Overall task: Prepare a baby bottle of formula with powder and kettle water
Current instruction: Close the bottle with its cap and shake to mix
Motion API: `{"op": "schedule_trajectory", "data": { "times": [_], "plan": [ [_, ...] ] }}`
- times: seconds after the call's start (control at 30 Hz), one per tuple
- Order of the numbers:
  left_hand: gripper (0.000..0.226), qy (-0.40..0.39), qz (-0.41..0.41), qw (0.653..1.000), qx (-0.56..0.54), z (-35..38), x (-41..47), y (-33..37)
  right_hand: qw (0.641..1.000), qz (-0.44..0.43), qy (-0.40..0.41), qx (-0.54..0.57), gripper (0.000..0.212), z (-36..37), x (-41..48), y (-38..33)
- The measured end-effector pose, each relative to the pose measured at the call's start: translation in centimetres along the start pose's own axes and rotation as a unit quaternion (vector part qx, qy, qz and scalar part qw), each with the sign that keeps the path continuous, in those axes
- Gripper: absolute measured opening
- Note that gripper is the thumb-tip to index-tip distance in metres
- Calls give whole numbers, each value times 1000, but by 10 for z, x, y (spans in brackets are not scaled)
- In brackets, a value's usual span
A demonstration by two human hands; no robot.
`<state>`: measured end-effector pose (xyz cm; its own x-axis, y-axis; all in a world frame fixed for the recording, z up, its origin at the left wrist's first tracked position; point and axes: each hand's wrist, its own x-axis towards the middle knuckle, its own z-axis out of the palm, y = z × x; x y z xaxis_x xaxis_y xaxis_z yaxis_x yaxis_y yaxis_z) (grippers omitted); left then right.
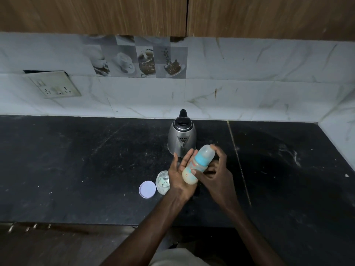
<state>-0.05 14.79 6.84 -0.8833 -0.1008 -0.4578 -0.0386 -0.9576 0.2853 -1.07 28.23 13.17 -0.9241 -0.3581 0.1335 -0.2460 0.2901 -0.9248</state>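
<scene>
A baby bottle (pixel 198 164) with a blue collar, a clear cap and pale milky liquid in its base lies tilted between my palms above the black counter. My left hand (pixel 179 177) presses flat against its left side with the fingers stretched out. My right hand (pixel 217 169) wraps its right side, fingertips on the cap and thumb on the body. A steel kettle (pixel 182 138) with a black lid stands just behind the hands. A clear powder jar (pixel 162 182) stands open beside my left wrist, with a scoop inside. Its lilac lid (pixel 147 189) lies flat to the left.
The black stone counter (pixel 76 160) runs to a marble-tile wall behind and to the right. A switch and socket plate (pixel 54 84) is on the wall at the left. Wooden cabinets (pixel 115 14) hang overhead. The counter's front edge (pixel 76 224) is near my body.
</scene>
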Motion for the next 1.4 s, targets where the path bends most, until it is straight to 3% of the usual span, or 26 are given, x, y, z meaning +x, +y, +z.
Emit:
{"op": "schedule_trajectory", "data": {
  "times": [0.2,0.37,0.43,0.53,0.57,0.67,0.7,0.8,0.83,0.97,1.17,1.27,1.4],
  "plan": [
    [66,7,-1,1000,1,-1,-8,1,995,8,-94,-7,100,-14,12,2],
    [70,10,9,1000,3,1,-16,-1,978,-64,-146,-135,109,-37,28,-28],
    [68,40,26,999,22,-5,-16,3,987,-96,-47,-124,109,-52,34,-44],
    [68,60,41,997,41,-9,-17,13,975,-92,197,42,102,-46,30,-48],
    [67,59,43,997,32,-9,-17,14,973,-71,212,57,101,-35,27,-48],
    [67,48,42,998,-8,-9,-17,9,998,-21,47,-42,102,-7,3,-34],
    [68,50,44,998,-7,-8,-17,7,996,-26,58,-58,101,-4,-3,-29],
    [68,57,46,997,14,-3,-17,8,971,-21,231,51,99,-6,-3,-32],
    [66,55,43,998,5,-3,-18,5,973,-12,225,52,98,-4,-1,-34],
    [51,34,16,998,-42,-6,-15,-5,996,23,25,-87,101,18,-16,-20],
    [43,16,7,999,-36,-2,-16,-8,996,34,-80,21,100,-4,-12,-3],
    [44,5,9,999,-33,5,-17,-11,994,19,-101,38,101,-13,-9,1],
    [49,-3,2,1000,-24,15,-18,-16,998,-6,-57,4,101,-33,-2,-10]
  ]
}}
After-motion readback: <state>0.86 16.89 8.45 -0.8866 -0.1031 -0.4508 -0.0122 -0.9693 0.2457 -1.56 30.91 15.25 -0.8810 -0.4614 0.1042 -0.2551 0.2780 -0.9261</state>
